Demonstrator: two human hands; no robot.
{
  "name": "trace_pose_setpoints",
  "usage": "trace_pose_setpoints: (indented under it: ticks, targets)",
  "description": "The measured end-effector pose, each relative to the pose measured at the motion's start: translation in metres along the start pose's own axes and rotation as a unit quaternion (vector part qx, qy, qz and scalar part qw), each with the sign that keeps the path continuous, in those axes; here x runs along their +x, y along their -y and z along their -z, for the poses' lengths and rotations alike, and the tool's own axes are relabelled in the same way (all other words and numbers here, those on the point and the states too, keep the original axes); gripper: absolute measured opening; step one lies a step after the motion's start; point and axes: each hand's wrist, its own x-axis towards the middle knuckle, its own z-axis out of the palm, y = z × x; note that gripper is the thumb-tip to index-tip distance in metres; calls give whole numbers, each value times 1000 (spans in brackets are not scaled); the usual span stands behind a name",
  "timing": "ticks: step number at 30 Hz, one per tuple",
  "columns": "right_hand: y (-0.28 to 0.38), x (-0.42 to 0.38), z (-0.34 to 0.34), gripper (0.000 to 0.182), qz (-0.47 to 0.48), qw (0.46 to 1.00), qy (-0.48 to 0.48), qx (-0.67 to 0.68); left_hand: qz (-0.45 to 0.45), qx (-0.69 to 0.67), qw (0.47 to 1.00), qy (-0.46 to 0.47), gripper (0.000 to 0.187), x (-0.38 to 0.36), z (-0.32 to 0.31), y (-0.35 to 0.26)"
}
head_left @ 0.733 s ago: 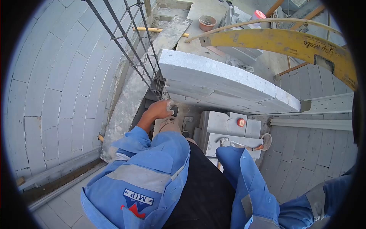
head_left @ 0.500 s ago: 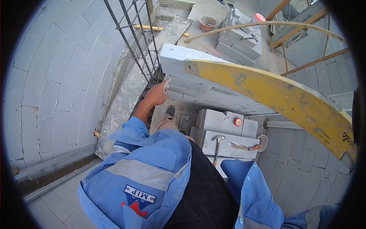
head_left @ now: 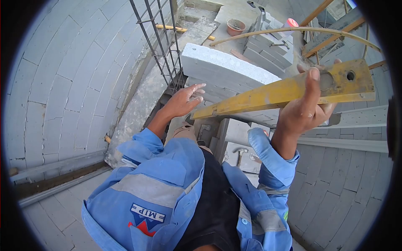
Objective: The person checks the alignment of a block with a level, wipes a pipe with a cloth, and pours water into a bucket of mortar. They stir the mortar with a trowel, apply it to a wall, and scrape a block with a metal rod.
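A long yellow spirit level (head_left: 259,93) slants across the front of a low wall of pale blocks (head_left: 234,63). My right hand (head_left: 307,100) grips it near its right end, thumb over the near face and fingers behind. The level's left end dips below the wall top, close to my left hand (head_left: 184,101). That hand is open, fingers stretched toward the wall face and holding nothing. Beside it stands an upright rebar cage (head_left: 161,46) at the wall's end.
Below the wall, a stack of blocks (head_left: 240,133) carries a hammer (head_left: 240,154), partly behind my right sleeve. More blocks (head_left: 268,50) are piled beyond the wall, near a bucket (head_left: 235,27). A curved pole (head_left: 293,29) crosses there. A tall block wall (head_left: 63,83) rises at left.
The level has swung down off the wall top to its near side. My right hand has come into view gripping it. My left hand's fingers have spread and shifted slightly right.
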Motion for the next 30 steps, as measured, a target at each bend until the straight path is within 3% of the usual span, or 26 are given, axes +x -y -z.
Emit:
trace_pose_setpoints:
  ticks: [1, 3, 5, 6, 8, 11, 13, 14, 16, 19, 23, 28, 30]
  targets:
    - [-16, -17, -26, 52, -25, 997, 15, 77, -29, -9, 999, 7, 54, 1, 2, -16]
    - [-58, -54, -65, 50, -33, 995, 50, 84, -54, -16, 998, 15, 56, 8, -3, -30]
    - [-98, -84, -91, 50, -41, 993, 94, 51, -119, 146, 980, -69, 60, 17, -9, -35]
    - [-116, -92, -101, 49, -21, 993, 113, 17, -117, 147, 980, -65, 60, 24, -10, -35]
    - [-126, -103, -118, 49, -32, 993, 112, 14, 26, 215, 974, -58, 55, 40, -9, -33]
    - [-142, -101, -133, 55, 5, 995, 99, -12, 86, 192, 974, -83, 49, 56, -14, -14]
    - [-147, -93, -129, 66, 11, 982, 184, -35, 67, 203, 973, -87, 47, 65, -17, 13]
    - [-147, -83, -122, 66, 6, 983, 177, -42, 48, 211, 971, -99, 45, 69, -20, 25]
    - [-147, -52, -102, 66, 108, 939, 318, -68, 38, 201, 973, -108, 42, 74, -20, 45]
    - [-159, -24, -72, 60, 64, 936, 316, -143, 31, 172, 975, -141, 39, 80, -26, 60]
    - [-177, 1, -41, 46, -29, 952, 215, -218, -8, 158, 966, -205, 38, 83, -37, 75]
    - [-211, 18, -3, 43, 3, 928, 254, -273, -8, 148, 951, -273, 37, 86, -54, 81]
    - [-222, 22, 5, 43, 28, 896, 295, -331, -13, 163, 938, -307, 37, 85, -59, 77]
